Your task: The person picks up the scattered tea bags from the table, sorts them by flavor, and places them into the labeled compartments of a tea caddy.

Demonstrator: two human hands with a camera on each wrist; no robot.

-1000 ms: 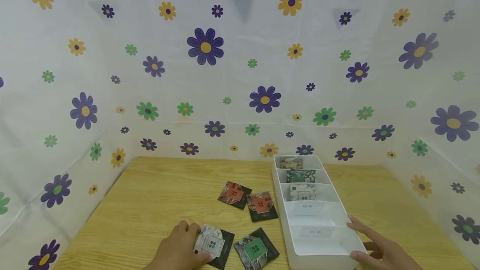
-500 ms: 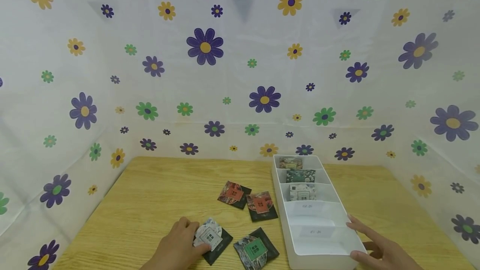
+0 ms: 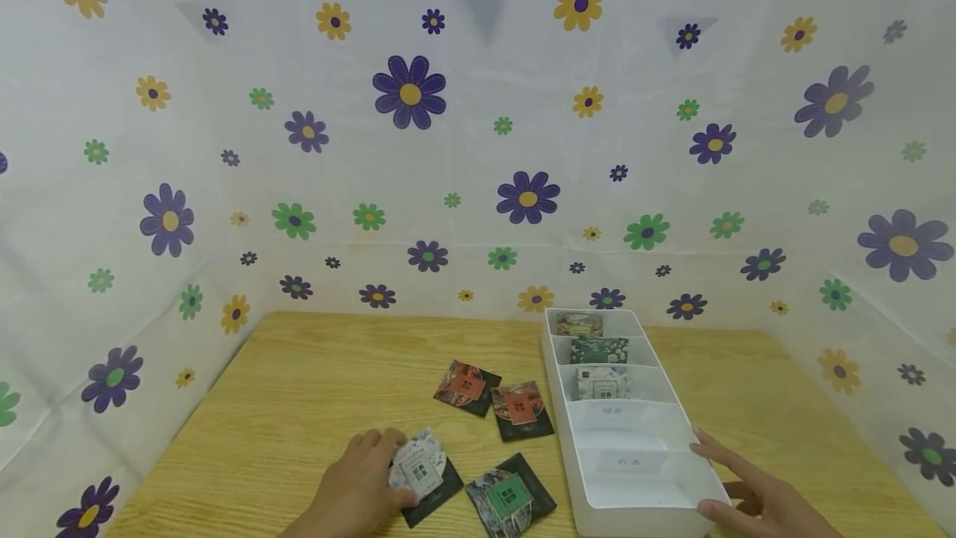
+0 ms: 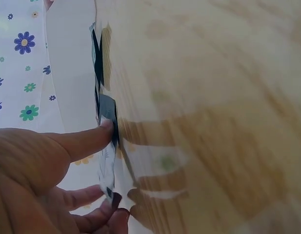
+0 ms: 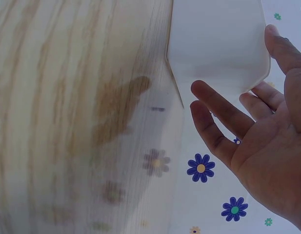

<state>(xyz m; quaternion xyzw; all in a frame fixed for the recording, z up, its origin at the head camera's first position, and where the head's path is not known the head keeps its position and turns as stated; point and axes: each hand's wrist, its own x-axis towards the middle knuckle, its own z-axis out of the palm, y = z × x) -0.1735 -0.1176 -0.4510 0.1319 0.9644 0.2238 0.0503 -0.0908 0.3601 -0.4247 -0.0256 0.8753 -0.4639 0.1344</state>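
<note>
My left hand (image 3: 357, 476) holds a flat square sachet (image 3: 424, 470) with a white floral front and black corner, low over the table. In the left wrist view the sachet (image 4: 107, 163) appears edge-on, thumb against its face and fingertips at its far edge. Beside it lies a sachet with a green label (image 3: 511, 498). My right hand (image 3: 765, 490) rests at the near right corner of a white divided box (image 3: 646, 519). The right wrist view shows that hand (image 5: 262, 139) with its fingers spread and extended against the box wall (image 5: 213, 44).
Two sachets with red labels, one (image 3: 465, 387) farther back and another (image 3: 520, 411) by the box, lie on the wooden table (image 3: 314, 380). Upright in the box's three far compartments stand a brownish sachet (image 3: 578, 325), a dark green one (image 3: 600, 350) and a white one (image 3: 603, 383). A flowered cloth (image 3: 329, 189) hangs behind.
The white floral sachet has turned slightly and shifted a little away from the green-labelled one, under my left hand. My right hand and the box have stayed put.
</note>
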